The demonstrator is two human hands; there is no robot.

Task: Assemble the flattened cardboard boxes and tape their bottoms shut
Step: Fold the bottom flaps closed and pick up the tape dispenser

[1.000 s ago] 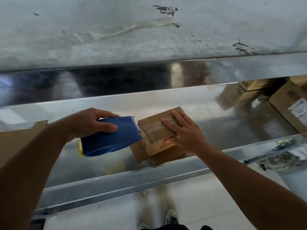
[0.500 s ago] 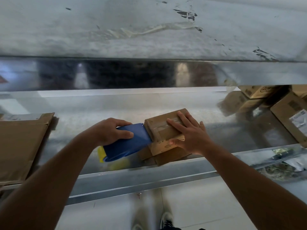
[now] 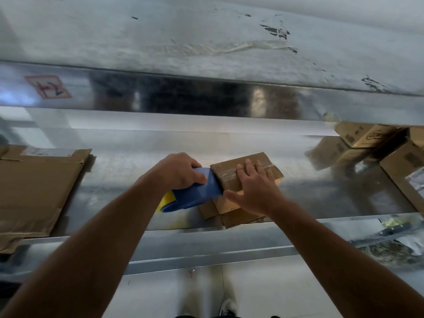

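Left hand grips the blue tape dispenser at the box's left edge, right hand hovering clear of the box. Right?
Not quite. The head view shows the right hand lying flat on top of the box, fingers spread, not hovering clear. The left hand does grip the blue tape dispenser at the box's left edge.

There are two bare hands: the left hand and the right hand. One blue plastic tape tool. One small brown cardboard box in the middle. Three more brown boxes at the right: the round-mark box, the corner box and the white-label box. One pile of flat brown cardboard. One red-edged sticker.
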